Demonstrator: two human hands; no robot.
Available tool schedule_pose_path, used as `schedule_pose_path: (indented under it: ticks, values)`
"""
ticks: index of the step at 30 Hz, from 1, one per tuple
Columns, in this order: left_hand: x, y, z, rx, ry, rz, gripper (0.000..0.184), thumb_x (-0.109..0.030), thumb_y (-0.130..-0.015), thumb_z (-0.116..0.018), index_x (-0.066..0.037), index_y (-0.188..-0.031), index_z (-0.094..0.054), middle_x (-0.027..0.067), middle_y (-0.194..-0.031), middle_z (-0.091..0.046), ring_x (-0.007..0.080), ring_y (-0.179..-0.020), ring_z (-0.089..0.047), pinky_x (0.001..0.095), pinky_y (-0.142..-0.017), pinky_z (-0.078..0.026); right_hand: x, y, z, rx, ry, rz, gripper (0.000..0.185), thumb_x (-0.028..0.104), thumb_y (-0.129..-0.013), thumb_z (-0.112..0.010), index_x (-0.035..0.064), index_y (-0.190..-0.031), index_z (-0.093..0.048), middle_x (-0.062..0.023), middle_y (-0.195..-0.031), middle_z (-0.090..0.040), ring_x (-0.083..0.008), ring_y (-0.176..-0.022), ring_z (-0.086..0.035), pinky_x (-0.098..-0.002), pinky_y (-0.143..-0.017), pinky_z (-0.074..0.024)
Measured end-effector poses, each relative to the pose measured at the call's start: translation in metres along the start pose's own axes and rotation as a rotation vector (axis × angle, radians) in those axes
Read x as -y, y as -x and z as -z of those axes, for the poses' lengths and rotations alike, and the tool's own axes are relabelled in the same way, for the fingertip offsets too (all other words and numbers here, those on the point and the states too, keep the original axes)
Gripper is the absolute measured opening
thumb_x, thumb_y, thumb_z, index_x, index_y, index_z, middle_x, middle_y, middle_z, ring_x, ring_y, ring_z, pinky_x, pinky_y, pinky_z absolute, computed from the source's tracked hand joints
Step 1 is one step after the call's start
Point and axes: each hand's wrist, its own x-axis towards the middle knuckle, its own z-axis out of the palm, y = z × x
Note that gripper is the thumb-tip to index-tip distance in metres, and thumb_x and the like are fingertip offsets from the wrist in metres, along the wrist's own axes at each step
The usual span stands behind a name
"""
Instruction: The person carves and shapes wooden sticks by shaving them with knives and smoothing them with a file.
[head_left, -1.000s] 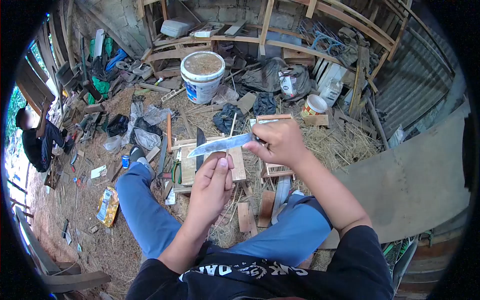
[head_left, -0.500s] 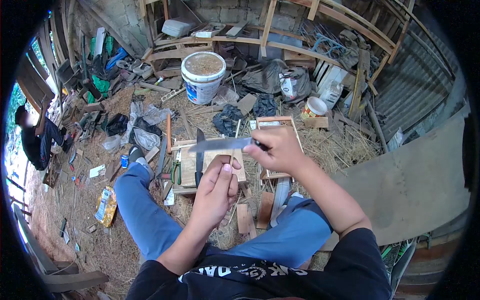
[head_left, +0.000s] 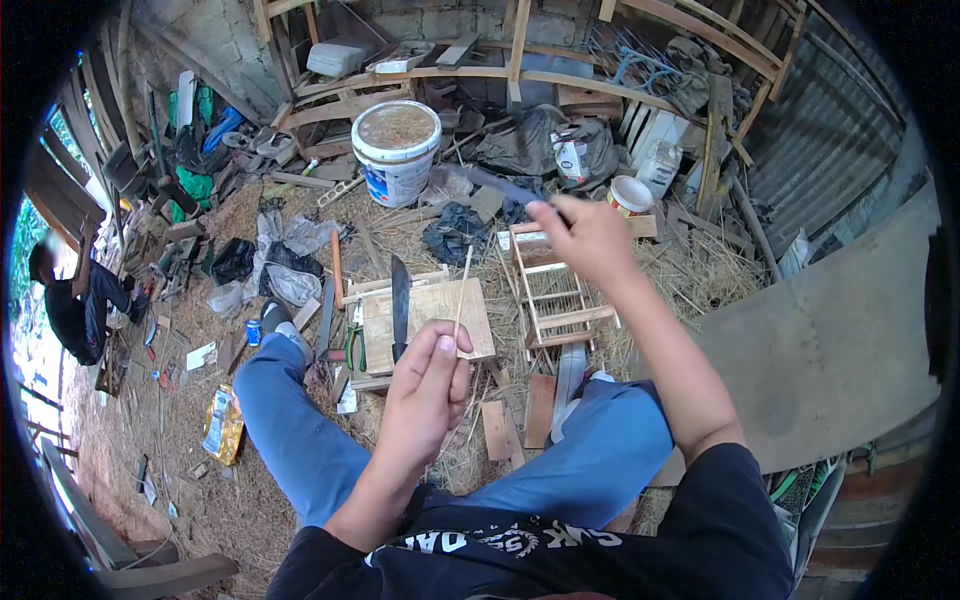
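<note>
A thin wooden stick [head_left: 464, 290] stands upright in the closed fingers of my left hand [head_left: 428, 385]. My right hand [head_left: 585, 240] is wrapped round the handle of a knife, higher and to the right. Motion blurs the knife's blade [head_left: 500, 186], which points up and left, apart from the stick. Beyond my left hand is a low wooden block [head_left: 440, 310], on which a second, dark-bladed knife [head_left: 400, 300] rests. A small slatted wooden frame [head_left: 556, 318] stands below my right hand.
Green-handled pliers [head_left: 356, 345] lie left of the block. A white bucket [head_left: 396, 160] and a smaller tub [head_left: 631, 195] stand farther back. A large flat board [head_left: 820, 350] is at the right. Another person [head_left: 75, 300] sits at the far left.
My right hand has lifted the knife up and to the right, off the stick. My left hand still holds the stick. The view has shifted slightly.
</note>
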Motion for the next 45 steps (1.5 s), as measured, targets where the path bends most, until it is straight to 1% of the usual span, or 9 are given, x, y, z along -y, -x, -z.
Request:
schedule_pose_path:
  ticks: [3,13,21,23,26,31,34,40,45]
  values:
    - [0.004,-0.006,0.007,-0.038,-0.037,-0.041,0.02,-0.027,-0.113,-0.041,-0.011,-0.113,-0.053,-0.0075,-0.059,-0.035,0.0013,-0.045,-0.023,0.0219,-0.04,-0.018,0.001,0.006,-0.007,-0.068,-0.249,0.032,0.048,0.053,-0.096,-0.063,0.0093,-0.079,-0.07,-0.015,-0.061,-0.062,-0.036,-0.056,-0.063,-0.0457,-0.053,-0.0474]
    - [0.003,-0.009,0.003,-0.157,-0.112,-0.036,0.022,-0.025,-0.111,-0.048,-0.006,-0.118,-0.056,-0.0066,-0.062,-0.041,0.0013,-0.047,-0.032,0.0222,-0.042,-0.022,0.049,0.037,-0.009,0.05,-0.104,0.642,0.043,0.052,-0.092,-0.067,0.0123,-0.077,-0.065,-0.0081,-0.059,-0.063,-0.0285,-0.055,-0.065,-0.0406,-0.048,-0.0465]
    - [0.009,-0.015,0.0,-0.157,-0.205,-0.15,0.018,-0.022,-0.111,-0.048,-0.007,-0.116,-0.056,-0.0067,-0.062,-0.04,0.0012,-0.05,-0.032,0.0214,-0.044,-0.023,0.042,0.032,-0.007,0.021,-0.051,0.643,0.046,0.055,-0.093,-0.065,0.0113,-0.077,-0.066,-0.0093,-0.06,-0.063,-0.0294,-0.056,-0.066,-0.042,-0.049,-0.0477]
    - [0.006,-0.01,-0.002,-0.134,-0.164,-0.171,0.017,-0.022,-0.111,-0.048,-0.007,-0.114,-0.055,-0.0069,-0.062,-0.039,0.0014,-0.049,-0.031,0.0215,-0.044,-0.023,0.024,0.017,-0.013,-0.031,-0.032,0.156,0.052,0.056,-0.096,-0.062,0.0084,-0.075,-0.066,-0.0118,-0.058,-0.062,-0.0324,-0.057,-0.066,-0.0445,-0.052,-0.0484]
    - [0.012,0.0,-0.006,-0.007,-0.056,-0.06,0.019,-0.028,-0.112,-0.047,-0.01,-0.113,-0.052,-0.0074,-0.059,-0.034,0.0024,-0.044,-0.024,0.0222,-0.039,-0.02,-0.009,0.0,-0.005,-0.151,-0.217,-0.095,0.055,0.057,-0.097,-0.06,0.0072,-0.074,-0.066,-0.0143,-0.057,-0.061,-0.0357,-0.057,-0.066,-0.0465,-0.053,-0.0482]
    - [0.01,-0.012,-0.001,-0.025,-0.042,-0.09,0.021,-0.029,-0.112,-0.047,-0.009,-0.115,-0.052,-0.0072,-0.059,-0.034,0.0024,-0.044,-0.024,0.023,-0.04,-0.019,0.029,0.027,-0.004,-0.055,-0.18,0.201,0.053,0.054,-0.096,-0.062,0.0072,-0.071,-0.062,-0.0133,-0.058,-0.06,-0.0357,-0.055,-0.064,-0.0443,-0.05,-0.0462]
    - [0.007,-0.009,-0.004,-0.047,-0.064,-0.122,0.022,-0.031,-0.111,-0.048,-0.009,-0.114,-0.052,-0.0072,-0.059,-0.034,0.0023,-0.044,-0.025,0.0231,-0.04,-0.02,0.038,0.037,-0.008,0.033,-0.123,0.548,0.045,0.052,-0.093,-0.066,0.012,-0.072,-0.062,-0.0088,-0.058,-0.061,-0.0298,-0.053,-0.064,-0.042,-0.047,-0.0457]
    - [0.014,-0.008,0.001,-0.167,-0.072,0.006,0.026,-0.027,-0.111,-0.049,-0.004,-0.107,-0.06,-0.0073,-0.061,-0.043,0.002,-0.048,-0.033,0.0228,-0.043,-0.022,0.047,0.042,-0.01,0.07,-0.094,0.622,0.047,0.056,-0.092,-0.065,0.0132,-0.072,-0.062,-0.0082,-0.059,-0.062,-0.0282,-0.053,-0.065,-0.0391,-0.045,-0.0441]
    - [0.01,-0.009,-0.008,-0.178,-0.164,-0.135,0.023,-0.029,-0.111,-0.048,-0.007,-0.107,-0.055,-0.0071,-0.059,-0.037,0.0025,-0.044,-0.028,0.0231,-0.039,-0.022,0.041,0.04,-0.013,0.073,-0.054,0.609,0.046,0.056,-0.092,-0.065,0.0149,-0.073,-0.064,-0.0079,-0.06,-0.064,-0.0291,-0.054,-0.065,-0.0414,-0.047,-0.0457]
